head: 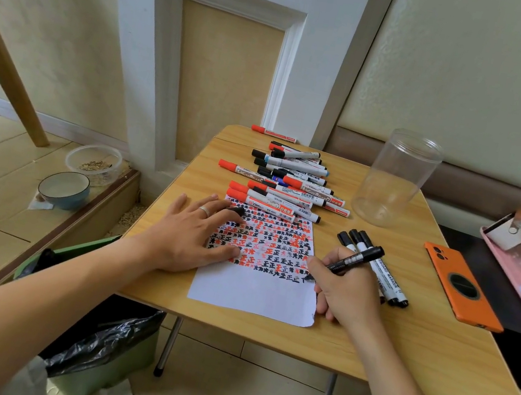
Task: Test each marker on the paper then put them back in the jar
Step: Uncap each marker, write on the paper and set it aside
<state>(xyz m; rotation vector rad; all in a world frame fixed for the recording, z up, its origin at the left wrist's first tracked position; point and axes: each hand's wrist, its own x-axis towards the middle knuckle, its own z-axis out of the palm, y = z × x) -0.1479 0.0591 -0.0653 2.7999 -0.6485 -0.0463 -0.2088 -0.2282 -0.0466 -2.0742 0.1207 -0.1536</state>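
1. Paper (256,294): laid flat on the wooden table (400,344), upper part covered with red and black marks.
2. Left hand (191,237): fingers straight, pressed flat on the paper; a black cap is seen under the fingertips.
3. Right hand (346,287): fingers curled round a black marker (358,259), tip touching the paper.
4. Marker pile (286,181): heaped beyond the paper.
5. Three black markers (378,270): laid just right of the right hand.
6. Jar (394,179): clear, upright, at the table's far right.

Bare bench (350,331) at lower right; marker pile (284,180) blocks upper centre, jar (394,179) and phone (461,285) the right.
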